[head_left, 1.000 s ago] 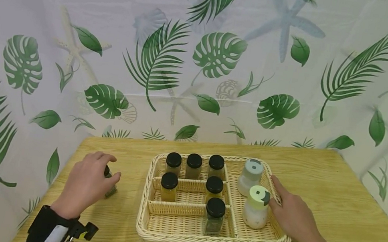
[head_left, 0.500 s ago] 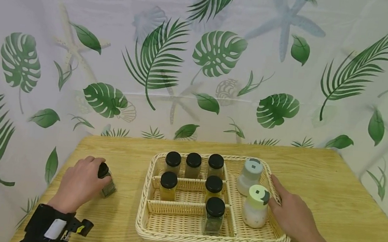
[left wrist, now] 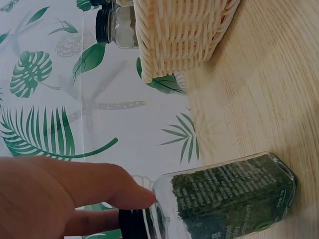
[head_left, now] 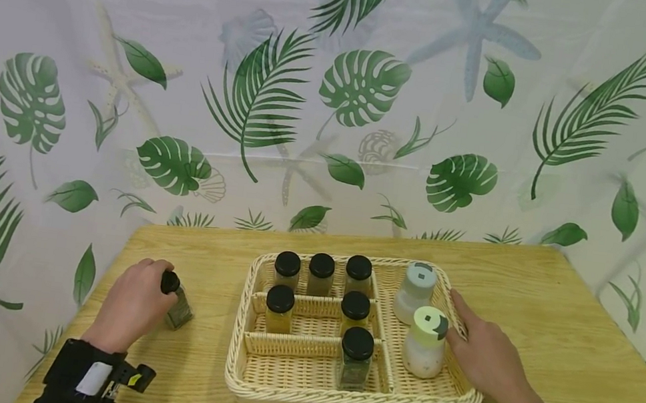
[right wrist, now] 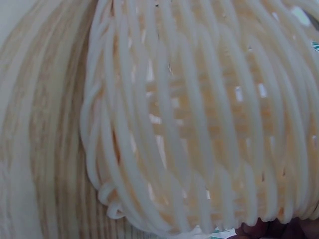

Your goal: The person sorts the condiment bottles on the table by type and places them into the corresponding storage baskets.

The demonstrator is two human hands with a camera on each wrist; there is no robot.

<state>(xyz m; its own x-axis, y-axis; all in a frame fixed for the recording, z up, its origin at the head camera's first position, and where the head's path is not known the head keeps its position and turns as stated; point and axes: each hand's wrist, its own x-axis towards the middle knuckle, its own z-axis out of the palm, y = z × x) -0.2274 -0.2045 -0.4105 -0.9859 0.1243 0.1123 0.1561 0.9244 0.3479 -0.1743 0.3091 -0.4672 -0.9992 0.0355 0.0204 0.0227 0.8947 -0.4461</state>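
Note:
At the left of the head view, my left hand [head_left: 131, 306] pinches the black lid of a glass spice jar [head_left: 180, 312]. The jar leans, its base close to the wooden table. In the left wrist view the spice jar [left wrist: 232, 199] shows dried green flakes and a printed label, with the thumb at its neck. My right hand [head_left: 488, 359] grips the right rim of a woven basket [head_left: 328, 402]. The basket's weave [right wrist: 199, 124] fills most of the right wrist view, and only dark fingertips [right wrist: 269, 230] show at the bottom edge.
Several black-lidded spice jars [head_left: 354, 360] stand in the basket's left compartments. Its right compartment holds a shaker with a pale blue-grey cap [head_left: 420, 277] and one with a yellow-green cap [head_left: 430, 325]. A leaf-print cloth [head_left: 349, 90] hangs behind the table [head_left: 206, 362].
My left hand has closed on the jar's lid, and the jar has come more into view from behind the fingers. The right hand keeps its hold on the basket rim.

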